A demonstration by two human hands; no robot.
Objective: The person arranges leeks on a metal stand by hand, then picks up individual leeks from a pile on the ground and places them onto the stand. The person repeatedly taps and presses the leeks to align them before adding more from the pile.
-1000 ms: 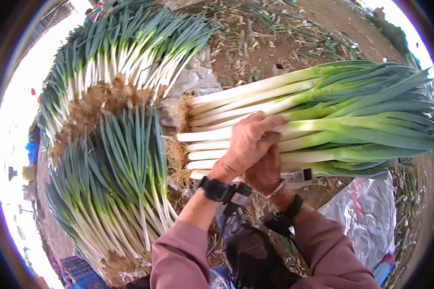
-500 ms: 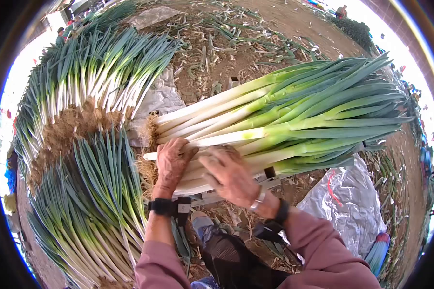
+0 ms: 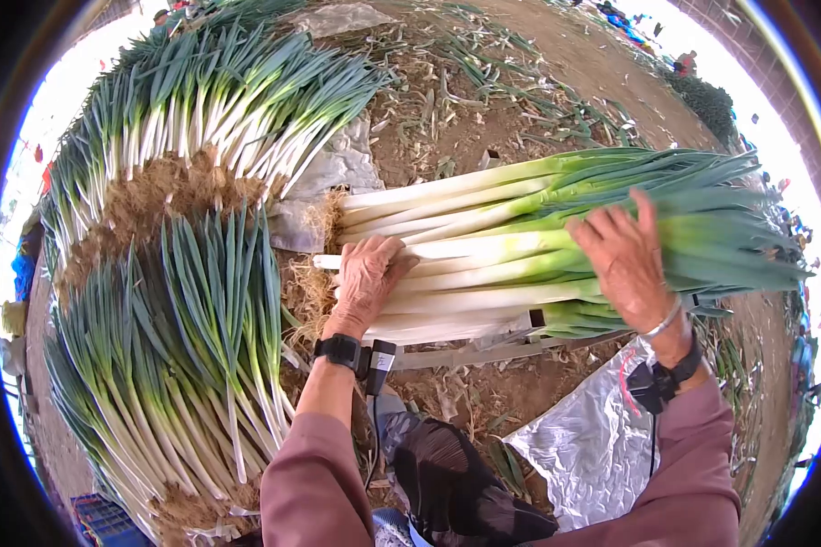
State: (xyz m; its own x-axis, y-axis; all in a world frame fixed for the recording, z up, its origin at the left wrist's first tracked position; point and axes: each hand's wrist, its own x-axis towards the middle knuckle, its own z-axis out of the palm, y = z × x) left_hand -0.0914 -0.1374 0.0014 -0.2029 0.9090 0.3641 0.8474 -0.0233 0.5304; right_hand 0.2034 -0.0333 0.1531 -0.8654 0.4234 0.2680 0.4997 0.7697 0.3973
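A bundle of long, thick green onions [image 3: 493, 296] lies across a low metal rack [image 3: 465, 354], roots at left and leaves at right. My left hand [image 3: 367, 276] is closed around the white shank of one green onion [image 3: 483, 248] on top, near its clean, rootless end. Other onions beside it still carry brown roots [image 3: 315, 301]. My right hand [image 3: 622, 263] is over the pale green part where stems turn to leaves, fingers spread and thumb raised. Its palm side and any contact with the leaves are hidden.
Piles of rooted green onions stand at the upper left [image 3: 219, 118] and lower left [image 3: 155, 365]. A silver sheet [image 3: 584, 438] lies at lower right. Trimmed leaves [image 3: 483, 64] litter the soil behind the rack. Several people are far off.
My right hand has moved right along the bundle, from beside my left hand to the leaf end, its fingers now spread. My left hand stays near the root end. The view has shifted.
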